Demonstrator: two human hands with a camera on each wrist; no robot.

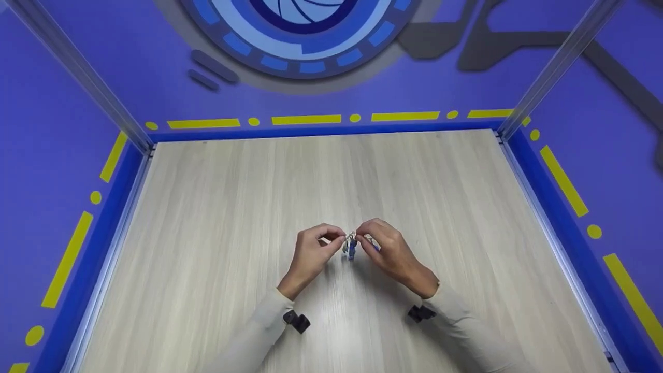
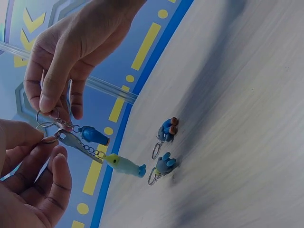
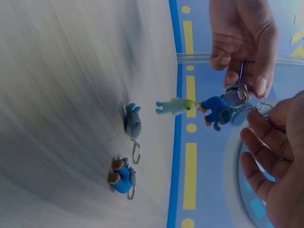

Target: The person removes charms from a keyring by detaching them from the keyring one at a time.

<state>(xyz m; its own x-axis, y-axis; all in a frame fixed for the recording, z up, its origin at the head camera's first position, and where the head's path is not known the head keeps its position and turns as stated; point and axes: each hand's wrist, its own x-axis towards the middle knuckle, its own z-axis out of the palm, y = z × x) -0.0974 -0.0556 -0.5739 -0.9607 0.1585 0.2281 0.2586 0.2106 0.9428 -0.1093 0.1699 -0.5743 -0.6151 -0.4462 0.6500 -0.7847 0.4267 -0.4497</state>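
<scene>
In the head view, my left hand (image 1: 313,251) and right hand (image 1: 392,251) meet over the table, fingertips close together. Each pinches a metal ring: the left one grips a ring (image 2: 50,140) with a flat silver key (image 2: 78,145) beside it, the right one a ring (image 3: 262,107). From the joined rings and short chains hang a blue figure keychain (image 3: 216,110) with orange feet and a pale green figure keychain (image 2: 124,165) with a yellow head. Below them on the table lie a blue keychain (image 3: 122,178) with orange feet and a grey keychain (image 3: 133,122) with blue feet.
The pale wood-grain table (image 1: 233,197) is bounded by blue-purple panels (image 1: 129,62) with yellow dashes along their lower edges. Metal posts (image 1: 557,67) stand at the back corners. A small black camera (image 1: 296,321) sits at the left wrist, another black camera (image 1: 420,313) at the right.
</scene>
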